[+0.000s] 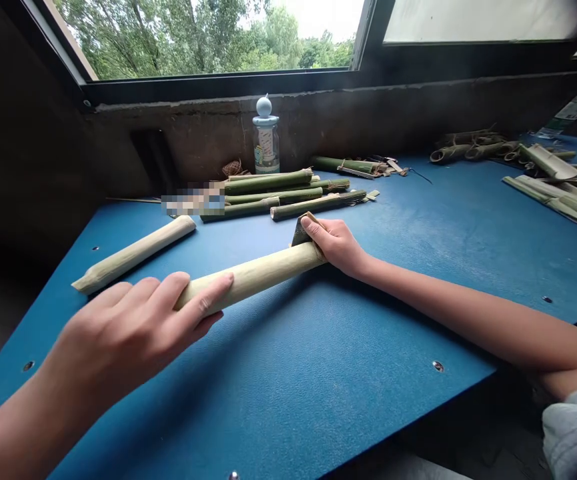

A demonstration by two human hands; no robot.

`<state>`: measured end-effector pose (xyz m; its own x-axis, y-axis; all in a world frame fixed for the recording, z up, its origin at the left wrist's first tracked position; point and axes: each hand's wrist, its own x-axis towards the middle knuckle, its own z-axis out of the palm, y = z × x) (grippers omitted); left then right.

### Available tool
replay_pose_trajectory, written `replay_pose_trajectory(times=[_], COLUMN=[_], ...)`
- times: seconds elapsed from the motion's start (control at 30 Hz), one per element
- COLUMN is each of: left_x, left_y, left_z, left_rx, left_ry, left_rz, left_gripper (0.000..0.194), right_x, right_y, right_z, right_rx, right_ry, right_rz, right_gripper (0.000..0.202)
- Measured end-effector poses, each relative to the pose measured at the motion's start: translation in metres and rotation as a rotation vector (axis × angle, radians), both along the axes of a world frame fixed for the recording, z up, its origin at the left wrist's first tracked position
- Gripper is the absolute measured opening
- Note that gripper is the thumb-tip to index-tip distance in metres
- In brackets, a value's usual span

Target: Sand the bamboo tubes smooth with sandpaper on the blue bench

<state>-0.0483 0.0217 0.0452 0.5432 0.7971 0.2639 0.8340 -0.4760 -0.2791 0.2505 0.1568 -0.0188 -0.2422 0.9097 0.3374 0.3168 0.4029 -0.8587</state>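
Observation:
A pale, peeled bamboo tube (263, 273) slants above the blue table, its far end higher in view than its near end. My left hand (138, 327) is closed round the near end, thumb stretched along the top. At the far end, my right hand (338, 247) grips a piece of sandpaper (299, 233), dark on one face with a tan edge, pressed against the bamboo. The fingers of that hand are partly hidden behind the tube. Another peeled bamboo piece (135, 253) lies on the table beyond my left hand.
Several green bamboo tubes (268, 181) lie at the back, beside a light-blue-capped bottle (267, 143). Split bamboo pieces (551, 162) and a tilted plastic bottle (573, 110) are at the far right. Bolts dot the blue table (368, 373), whose front edge runs diagonally.

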Motion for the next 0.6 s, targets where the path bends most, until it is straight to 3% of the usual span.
replay_pose_trajectory(times=[0.07, 0.17, 0.3, 0.47, 0.53, 0.6], left_x=[-0.001, 0.003, 0.013, 0.01, 0.005, -0.001], left_y=[0.013, 0.021, 0.022, 0.036, 0.039, 0.035], left_z=[-0.015, -0.027, -0.013, 0.004, 0.005, 0.006], left_rx=[-0.005, -0.262, -0.624, -1.158, -1.15, -0.952], left_ry=[0.09, -0.034, -0.28, -0.739, -0.79, -0.698], left_rz=[0.004, 0.07, 0.312, 0.487, 0.497, 0.433], left_gripper=[0.048, 0.055, 0.054, 0.048, 0.05, 0.048], right_x=[-0.001, -0.001, 0.001, 0.003, 0.005, 0.008], right_y=[-0.002, -0.005, -0.008, -0.002, 0.002, 0.003], right_z=[-0.002, -0.003, -0.002, -0.001, -0.001, -0.002], right_rx=[0.01, 0.019, 0.143, 0.597, 0.661, 0.659], right_ry=[0.07, 0.117, 0.063, -0.175, -0.293, -0.391], right_rz=[-0.055, -0.115, -0.03, 0.22, 0.24, 0.22], right_gripper=[0.058, 0.058, 0.055, 0.045, 0.039, 0.036])
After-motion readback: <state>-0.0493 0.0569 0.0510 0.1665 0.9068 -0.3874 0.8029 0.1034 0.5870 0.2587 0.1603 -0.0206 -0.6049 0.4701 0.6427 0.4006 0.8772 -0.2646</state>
